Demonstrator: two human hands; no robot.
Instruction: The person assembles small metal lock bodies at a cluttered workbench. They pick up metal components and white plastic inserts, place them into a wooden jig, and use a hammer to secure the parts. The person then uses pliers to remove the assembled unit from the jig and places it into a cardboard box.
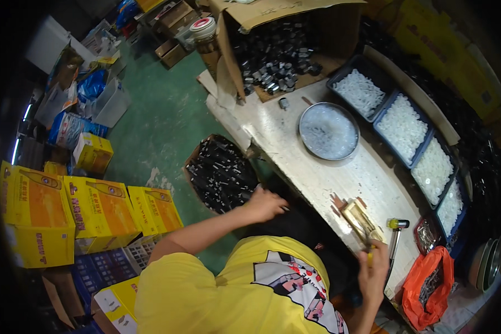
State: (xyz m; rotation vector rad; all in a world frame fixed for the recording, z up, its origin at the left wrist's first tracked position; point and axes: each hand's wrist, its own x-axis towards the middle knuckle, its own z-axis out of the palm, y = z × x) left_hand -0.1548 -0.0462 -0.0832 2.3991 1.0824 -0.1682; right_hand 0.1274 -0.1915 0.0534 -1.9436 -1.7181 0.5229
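Note:
My left hand (265,205) is closed, its fingers curled together beside the table's near edge. A small pale tip shows at the fingertips, too small to name. Just beyond it on the floor side stands a box of black rods with pale ends (220,173). In my right hand (374,263) is a slim tool with a yellow handle (369,257), its metal end pointing at a brass-coloured block fixture (362,220) on the table. Whether the tip touches the fixture I cannot tell. A hammer (396,225) with a yellow-and-black head lies right of the fixture.
The white worktable (284,142) carries a round metal bowl of clear small parts (329,131), several bins of white parts (403,129) and a cardboard box of dark metallic pieces (245,67). An orange bag (428,289) sits at the right. Yellow cartons (103,209) stand at the left.

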